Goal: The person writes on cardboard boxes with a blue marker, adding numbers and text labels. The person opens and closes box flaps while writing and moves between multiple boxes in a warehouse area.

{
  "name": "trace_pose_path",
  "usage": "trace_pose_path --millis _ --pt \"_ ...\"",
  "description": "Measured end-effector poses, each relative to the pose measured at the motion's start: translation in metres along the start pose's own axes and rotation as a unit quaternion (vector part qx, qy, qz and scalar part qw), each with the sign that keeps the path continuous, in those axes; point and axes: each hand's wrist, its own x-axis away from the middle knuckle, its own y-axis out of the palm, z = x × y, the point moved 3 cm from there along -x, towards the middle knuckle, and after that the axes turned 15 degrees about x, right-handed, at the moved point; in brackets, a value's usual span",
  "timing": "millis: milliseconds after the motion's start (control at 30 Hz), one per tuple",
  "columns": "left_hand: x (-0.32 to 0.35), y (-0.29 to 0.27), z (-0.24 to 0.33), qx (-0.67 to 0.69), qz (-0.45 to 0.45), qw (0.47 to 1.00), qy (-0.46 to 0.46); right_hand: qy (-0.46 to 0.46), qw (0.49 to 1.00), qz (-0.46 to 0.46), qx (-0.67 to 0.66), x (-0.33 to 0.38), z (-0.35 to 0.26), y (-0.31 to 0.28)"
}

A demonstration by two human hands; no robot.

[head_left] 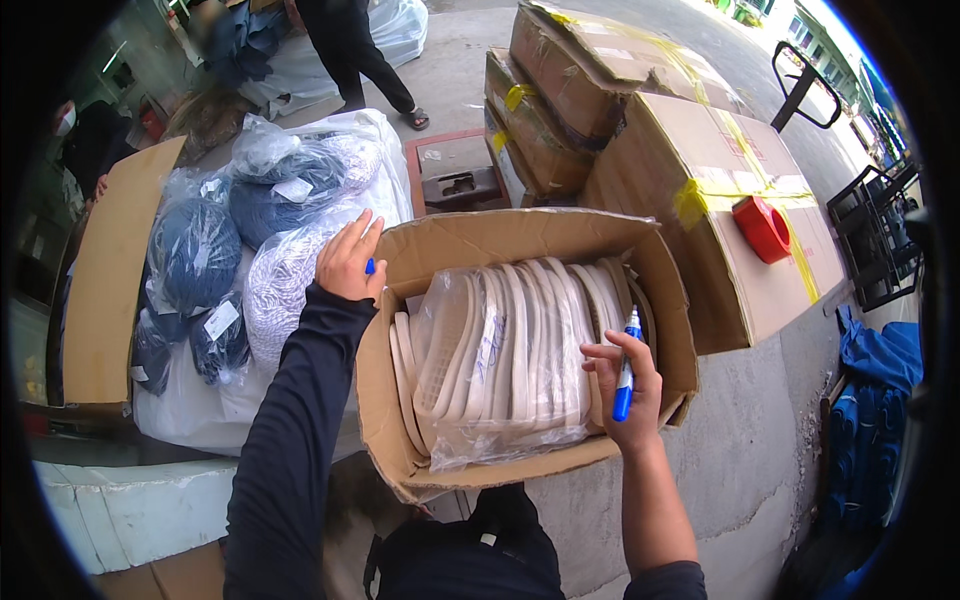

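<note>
In front of me stands an opened carton (520,228). It is packed with curved, cream-coloured rimmed pieces (530,340) standing on edge, many under a clear plastic bag (455,445) with handwriting on it. My right hand (632,392) is over the carton's right side, its fingers closed round a blue-and-white pen (627,365) with its uncapped pale tip pointing up and away. At the carton's far left corner is my left hand (350,258), fingers together and thumb bent. A small blue cap (370,266) shows between thumb and fingers.
On the left, bagged dark-blue and pale yarn bundles (195,255) lie on white plastic-wrapped stock beside a cardboard flap (115,280). Taped cartons (700,150) stand at right, a red tape roll (762,230) on one. Behind are a pallet-truck handle (805,90) and a standing person (350,50).
</note>
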Motion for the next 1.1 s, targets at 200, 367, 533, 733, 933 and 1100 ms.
trace_pose_path --millis 200,367,533,733,933,1100 --pt "0.008 0.033 -0.018 0.177 -0.061 0.982 -0.035 -0.122 0.986 -0.014 0.115 -0.127 0.034 0.014" --pt "0.023 0.022 0.000 0.184 -0.161 0.969 -0.019 -0.176 0.962 -0.128 0.168 -0.159 0.053 0.055" --pt "0.016 0.022 0.005 0.155 -0.160 0.974 -0.037 -0.152 0.960 -0.141 0.187 -0.116 0.056 0.063" --pt "0.016 0.016 0.001 0.105 -0.187 0.976 -0.027 -0.116 0.969 -0.132 0.172 -0.096 0.063 0.068" --pt "0.013 0.018 -0.001 0.141 -0.209 0.967 -0.027 -0.072 0.975 -0.130 0.162 -0.076 0.063 0.075" --pt "0.014 0.022 0.000 0.159 -0.190 0.969 -0.022 -0.050 0.976 -0.143 0.154 -0.066 0.070 0.074"
